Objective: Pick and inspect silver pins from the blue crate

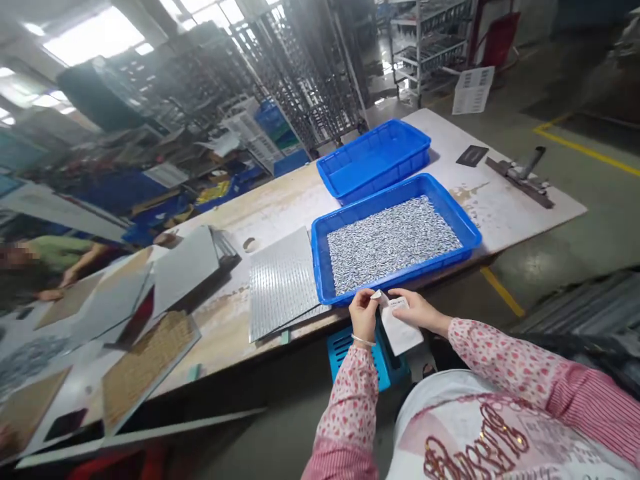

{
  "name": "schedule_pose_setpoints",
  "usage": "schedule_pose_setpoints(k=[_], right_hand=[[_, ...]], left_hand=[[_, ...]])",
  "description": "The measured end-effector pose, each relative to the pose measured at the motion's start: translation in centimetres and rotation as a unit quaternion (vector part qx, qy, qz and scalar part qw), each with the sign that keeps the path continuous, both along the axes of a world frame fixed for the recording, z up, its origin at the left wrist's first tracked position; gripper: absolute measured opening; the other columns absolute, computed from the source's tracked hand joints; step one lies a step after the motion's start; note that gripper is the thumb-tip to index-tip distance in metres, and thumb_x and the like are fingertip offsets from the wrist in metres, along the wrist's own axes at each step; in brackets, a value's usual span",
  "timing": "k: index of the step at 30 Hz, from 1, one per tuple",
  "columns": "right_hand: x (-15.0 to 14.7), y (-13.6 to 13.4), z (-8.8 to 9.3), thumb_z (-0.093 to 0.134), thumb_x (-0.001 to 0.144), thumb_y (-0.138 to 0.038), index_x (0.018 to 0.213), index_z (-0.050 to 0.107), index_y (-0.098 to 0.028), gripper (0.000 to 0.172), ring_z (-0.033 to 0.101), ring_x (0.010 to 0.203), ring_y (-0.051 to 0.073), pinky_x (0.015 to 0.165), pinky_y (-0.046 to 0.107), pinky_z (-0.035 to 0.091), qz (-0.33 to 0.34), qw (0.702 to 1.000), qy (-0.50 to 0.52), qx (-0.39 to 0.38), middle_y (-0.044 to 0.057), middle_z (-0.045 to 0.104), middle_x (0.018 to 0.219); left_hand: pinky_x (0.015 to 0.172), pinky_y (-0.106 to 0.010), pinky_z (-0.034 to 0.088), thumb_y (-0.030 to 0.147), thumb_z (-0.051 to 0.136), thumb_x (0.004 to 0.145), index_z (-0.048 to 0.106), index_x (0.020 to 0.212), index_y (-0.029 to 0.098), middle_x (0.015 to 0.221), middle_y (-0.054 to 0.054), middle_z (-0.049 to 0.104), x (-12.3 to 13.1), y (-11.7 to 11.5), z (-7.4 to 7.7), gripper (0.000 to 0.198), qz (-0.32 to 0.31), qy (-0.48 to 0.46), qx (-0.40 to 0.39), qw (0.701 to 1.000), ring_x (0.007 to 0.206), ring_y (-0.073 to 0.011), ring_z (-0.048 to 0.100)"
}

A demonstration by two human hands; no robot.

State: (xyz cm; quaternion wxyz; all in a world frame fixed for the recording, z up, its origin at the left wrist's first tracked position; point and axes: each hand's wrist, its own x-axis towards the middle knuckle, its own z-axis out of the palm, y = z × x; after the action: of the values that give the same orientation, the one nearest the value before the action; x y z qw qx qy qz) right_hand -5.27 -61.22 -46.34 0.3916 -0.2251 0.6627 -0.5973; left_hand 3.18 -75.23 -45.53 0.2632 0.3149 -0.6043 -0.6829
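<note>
In front of my body, my right hand (pixel 413 310) grips a flat white packet (pixel 403 337) with small print near its top. My left hand (pixel 364 315) pinches a small whitish flap or piece at the packet's upper left corner; the exact kind cannot be made out. Both hands are close together at the near edge of a blue tray (pixel 316 263). Inside that tray lies a wide layer of small silvery metal pieces (pixel 395 240). To the left of it are stacked, ridged grey panels (pixel 280 283) on the table.
A second blue tray (pixel 375 157) stands behind the first. On the table's right end are a dark flat plate (pixel 472 156) and a metal bar tool with a handle (pixel 520 177). A turquoise stool (pixel 343 347) is below the edge. Another person's hand (pixel 53 294) rests on a board at left.
</note>
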Motion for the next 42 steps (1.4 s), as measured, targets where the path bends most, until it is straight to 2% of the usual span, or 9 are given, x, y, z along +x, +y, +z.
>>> schedule_pose_setpoints(k=[6, 11, 16, 19, 24, 29, 34, 39, 42], right_hand=[[-6.0, -8.7, -0.2, 0.063, 0.07, -0.032, 0.089, 0.069, -0.012, 0.029, 0.066, 0.07, 0.019, 0.059, 0.025, 0.049, 0.105, 0.994, -0.025, -0.007, 0.007, 0.072, 0.083], [-9.2, -16.4, -2.4, 0.062, 0.071, -0.033, 0.092, 0.069, -0.012, 0.03, 0.066, 0.066, 0.019, 0.055, 0.024, 0.048, 0.172, 0.984, -0.04, 0.018, 0.007, 0.073, 0.081], [-10.3, -22.3, -4.3, 0.056, 0.074, -0.025, 0.085, 0.071, -0.011, 0.023, 0.061, 0.061, 0.015, 0.05, 0.02, 0.04, 0.169, 0.984, 0.01, 0.062, 0.005, 0.071, 0.074], [-11.2, -25.9, -5.1, 0.057, 0.073, -0.019, 0.077, 0.071, -0.013, 0.016, 0.058, 0.059, 0.013, 0.051, 0.019, 0.037, 0.143, 0.985, 0.025, 0.09, 0.001, 0.068, 0.068], [-12.6, -31.4, -7.1, 0.061, 0.074, -0.019, 0.077, 0.072, -0.015, 0.012, 0.059, 0.064, 0.013, 0.055, 0.019, 0.038, 0.103, 0.987, 0.032, 0.118, 0.0, 0.068, 0.069], [-13.2, -34.6, -9.0, 0.061, 0.077, -0.02, 0.081, 0.072, -0.015, 0.012, 0.059, 0.065, 0.014, 0.057, 0.02, 0.039, 0.088, 0.987, 0.02, 0.134, 0.001, 0.069, 0.073], [-14.0, -36.8, -10.0, 0.06, 0.081, -0.024, 0.087, 0.072, -0.016, 0.016, 0.059, 0.067, 0.014, 0.059, 0.021, 0.04, 0.078, 0.986, 0.014, 0.146, 0.001, 0.07, 0.076], [-14.6, -38.0, -10.8, 0.062, 0.08, -0.021, 0.086, 0.072, -0.015, 0.013, 0.059, 0.069, 0.014, 0.06, 0.021, 0.04, 0.072, 0.985, 0.01, 0.155, 0.001, 0.069, 0.076], [-14.5, -38.2, -11.4, 0.063, 0.08, -0.019, 0.085, 0.072, -0.016, 0.011, 0.058, 0.068, 0.013, 0.059, 0.019, 0.039, 0.068, 0.986, 0.0, 0.155, 0.0, 0.068, 0.076]], left_hand=[[0.069, -0.025, 0.046, 0.034, 0.075, 0.062, 0.061, 0.075, 0.017, 0.073, -0.001, 0.061, -2.7, -8.0, 0.5, 0.026, 0.115, -0.005, -0.044, 0.992, 0.07, -0.0127, 0.057], [0.065, -0.025, 0.045, 0.035, 0.073, 0.06, 0.062, 0.074, 0.016, 0.069, -0.001, 0.062, -4.5, -14.3, -1.9, 0.026, 0.215, -0.029, -0.054, 0.975, 0.064, -0.0121, 0.056], [0.063, -0.025, 0.043, 0.037, 0.075, 0.055, 0.063, 0.071, 0.015, 0.064, 0.001, 0.06, -5.3, -20.4, -5.1, 0.029, 0.256, -0.068, -0.039, 0.963, 0.061, -0.0112, 0.054], [0.065, -0.025, 0.042, 0.039, 0.076, 0.053, 0.063, 0.072, 0.015, 0.065, 0.001, 0.061, -5.9, -24.4, -6.5, 0.033, 0.267, -0.083, -0.029, 0.96, 0.062, -0.0113, 0.054], [0.064, -0.025, 0.041, 0.043, 0.075, 0.052, 0.061, 0.074, 0.015, 0.064, 0.002, 0.058, -7.1, -30.2, -8.5, 0.038, 0.272, -0.103, -0.018, 0.957, 0.06, -0.0107, 0.051], [0.061, -0.025, 0.04, 0.046, 0.073, 0.054, 0.061, 0.077, 0.015, 0.064, 0.003, 0.056, -8.3, -33.5, -10.1, 0.041, 0.274, -0.132, -0.015, 0.953, 0.059, -0.01, 0.049], [0.058, -0.024, 0.039, 0.049, 0.071, 0.056, 0.06, 0.08, 0.014, 0.063, 0.004, 0.054, -10.0, -35.8, -11.1, 0.044, 0.277, -0.153, -0.004, 0.949, 0.057, -0.0091, 0.048], [0.061, -0.028, 0.045, 0.048, 0.071, 0.058, 0.059, 0.079, 0.014, 0.064, 0.002, 0.056, -11.1, -36.7, -12.4, 0.042, 0.264, -0.194, 0.016, 0.945, 0.058, -0.011, 0.051], [0.067, -0.031, 0.048, 0.042, 0.074, 0.057, 0.059, 0.086, 0.013, 0.071, -0.001, 0.059, -10.9, -36.8, -12.5, 0.044, 0.254, -0.227, 0.007, 0.94, 0.063, -0.0132, 0.056]])
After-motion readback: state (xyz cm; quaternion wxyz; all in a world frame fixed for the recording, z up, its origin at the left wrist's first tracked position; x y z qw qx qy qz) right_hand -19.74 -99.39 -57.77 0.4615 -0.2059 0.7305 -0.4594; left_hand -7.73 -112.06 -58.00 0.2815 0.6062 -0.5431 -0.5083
